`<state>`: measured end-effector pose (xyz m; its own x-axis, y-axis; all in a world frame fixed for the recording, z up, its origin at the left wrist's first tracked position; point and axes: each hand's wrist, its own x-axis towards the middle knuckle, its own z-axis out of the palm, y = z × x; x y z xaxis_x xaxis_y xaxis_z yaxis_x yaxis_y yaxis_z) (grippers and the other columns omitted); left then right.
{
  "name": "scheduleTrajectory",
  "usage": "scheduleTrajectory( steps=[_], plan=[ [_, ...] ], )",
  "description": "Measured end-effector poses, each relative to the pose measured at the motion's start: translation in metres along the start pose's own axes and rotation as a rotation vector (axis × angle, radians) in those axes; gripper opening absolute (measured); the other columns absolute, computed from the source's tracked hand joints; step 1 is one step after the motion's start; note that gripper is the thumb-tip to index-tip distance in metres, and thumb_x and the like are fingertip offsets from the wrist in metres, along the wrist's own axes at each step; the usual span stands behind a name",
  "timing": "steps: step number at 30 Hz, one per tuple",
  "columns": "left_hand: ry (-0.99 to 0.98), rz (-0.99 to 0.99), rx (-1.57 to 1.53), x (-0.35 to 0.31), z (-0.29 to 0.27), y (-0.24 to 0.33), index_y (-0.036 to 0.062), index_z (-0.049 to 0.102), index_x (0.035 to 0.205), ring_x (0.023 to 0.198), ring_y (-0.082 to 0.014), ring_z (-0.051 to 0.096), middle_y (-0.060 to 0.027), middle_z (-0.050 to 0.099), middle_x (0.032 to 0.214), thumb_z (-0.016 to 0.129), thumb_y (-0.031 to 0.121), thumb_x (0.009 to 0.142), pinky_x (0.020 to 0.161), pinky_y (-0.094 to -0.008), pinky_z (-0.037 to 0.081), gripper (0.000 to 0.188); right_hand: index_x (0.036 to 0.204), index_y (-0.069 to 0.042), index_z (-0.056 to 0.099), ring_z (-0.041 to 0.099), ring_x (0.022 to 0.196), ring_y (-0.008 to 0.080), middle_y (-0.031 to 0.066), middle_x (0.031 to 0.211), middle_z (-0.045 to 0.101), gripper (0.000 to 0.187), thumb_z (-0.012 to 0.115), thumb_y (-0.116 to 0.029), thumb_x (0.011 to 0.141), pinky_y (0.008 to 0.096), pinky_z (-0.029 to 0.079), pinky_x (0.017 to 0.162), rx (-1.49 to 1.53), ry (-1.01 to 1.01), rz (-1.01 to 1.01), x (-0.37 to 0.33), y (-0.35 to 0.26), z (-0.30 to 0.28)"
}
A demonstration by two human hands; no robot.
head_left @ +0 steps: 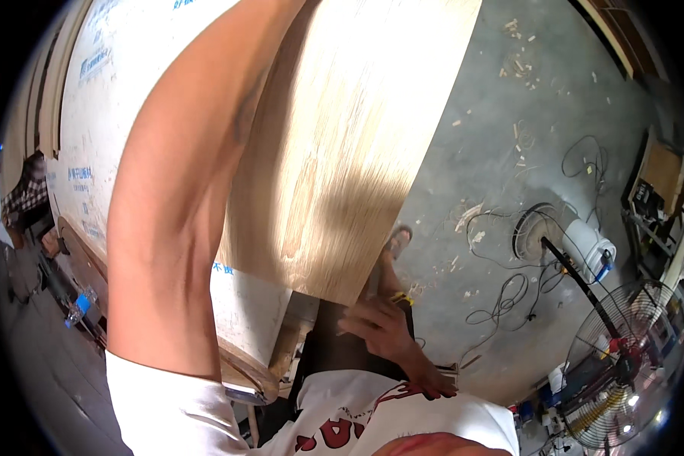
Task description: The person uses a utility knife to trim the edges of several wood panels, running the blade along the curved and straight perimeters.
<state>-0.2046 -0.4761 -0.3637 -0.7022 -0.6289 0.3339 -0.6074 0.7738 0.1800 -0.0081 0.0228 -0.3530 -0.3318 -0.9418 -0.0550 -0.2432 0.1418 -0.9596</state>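
stretched up nearest the camera, one bare left forearm (163, 220), running out past the upper edge. left hand out of view: cannot tell whether gripping or loose. below the board's near right corner, one right hand (381, 328), somewhat blurred, fingers loosely parted, nothing seen between them; cannot tell whether touching that corner. under and beside the forearm, one pale wood-grain board (319, 213), lying across one white panel (99, 152) with blue print, and seemingly jutting past it on the right, out over the grey floor (463, 159).

could tip or slide, by the look of it, if pressed hard along that overhanging side or let go by a hand unseen at the far end. could chip at the near corner if knocked. could also trip on the black cable (501, 311), looped loosely on the floor, if stepping too far right.

counted: one board, one standing fan (623, 365), one white bucket (585, 243), one clear bottle with blue (80, 306), one foot (399, 239) showing beyond the board's right edge. wood scraps (471, 216): too many and too small to count.
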Motion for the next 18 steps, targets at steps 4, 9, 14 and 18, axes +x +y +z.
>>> scheduleTrajectory(
  steps=[4,9,14,18],
  plan=[
    [-0.022,-0.028,0.037,0.0,-0.007,0.002,-0.0014,0.053,0.142,0.124,-0.0477,0.056,-0.0373,0.054,0.135,0.048,0.047,0.1,0.108,-0.0526,0.043,0.064,0.102,0.005,0.072,0.07,0.093,0.0234,0.0131,0.106,0.074,0.019,0.06,-0.009,0.1,0.0336,0.056,0.083,-0.367,0.257,-0.182,0.088,0.045,-0.087],
    [-0.009,0.007,0.007,0.011,0.013,0.004,-0.001,0.052,0.143,0.131,-0.0464,0.052,-0.0345,0.051,0.142,0.046,0.047,0.1,0.112,-0.0519,0.04,0.065,0.128,-0.005,0.067,0.071,0.095,0.0231,0.0131,0.106,0.074,0.032,0.061,-0.011,0.097,0.0333,0.055,0.084,-0.063,0.638,-0.35,0.351,0.104,-0.235],
    [-0.11,-0.09,-0.063,0.009,0.004,0.014,-0.0013,0.05,0.145,0.134,-0.0468,0.048,-0.0334,0.05,0.144,0.045,0.045,0.102,0.116,-0.0512,0.037,0.064,0.131,-0.002,0.065,0.068,0.099,0.017,0.0103,0.114,0.073,0.036,0.058,-0.001,0.096,0.0291,0.054,0.088,-0.091,0.499,-0.417,0.457,0.127,-0.298],
    [0.0,-0.05,-0.023,0.004,0.0,0.014,-0.0034,0.053,0.142,0.127,-0.0502,0.053,-0.0365,0.053,0.139,0.049,0.042,0.101,0.112,-0.0511,0.041,0.062,0.126,-0.003,0.068,0.069,0.095,0.0164,0.0091,0.107,0.075,0.036,0.056,0.002,0.092,0.0298,0.055,0.085,-0.13,0.547,-0.405,0.484,0.136,-0.322]
  ],
)
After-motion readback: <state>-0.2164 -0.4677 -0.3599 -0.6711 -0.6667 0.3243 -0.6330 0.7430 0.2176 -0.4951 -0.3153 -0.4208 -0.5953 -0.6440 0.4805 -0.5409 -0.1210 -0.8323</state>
